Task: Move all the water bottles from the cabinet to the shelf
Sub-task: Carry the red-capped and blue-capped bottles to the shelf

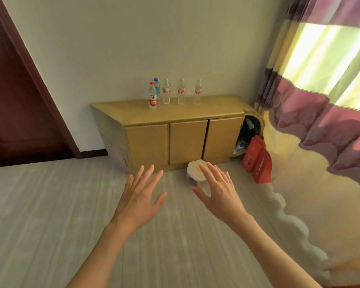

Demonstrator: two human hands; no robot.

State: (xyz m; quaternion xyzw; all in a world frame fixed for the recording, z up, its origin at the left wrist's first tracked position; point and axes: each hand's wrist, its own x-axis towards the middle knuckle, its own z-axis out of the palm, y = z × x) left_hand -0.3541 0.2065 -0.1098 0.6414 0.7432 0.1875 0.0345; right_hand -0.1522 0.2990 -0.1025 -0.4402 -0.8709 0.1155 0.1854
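Several water bottles stand upright on top of a low tan cabinet (195, 113) against the far wall. At the left a red-capped bottle (152, 98) stands in front of a blue-capped one (157, 88). To their right three clear bottles stand in a row: (166, 91), (181, 91), (197, 92). My left hand (140, 196) and my right hand (218, 192) are held out in front of me over the floor, fingers spread, holding nothing, well short of the cabinet. No shelf is in view.
A small white stool (195, 170) stands on the floor before the cabinet, partly behind my right hand. Red bags (257, 161) lean at the cabinet's right end. A curtain (320, 100) hangs at the right, a dark door (19, 100) at the left.
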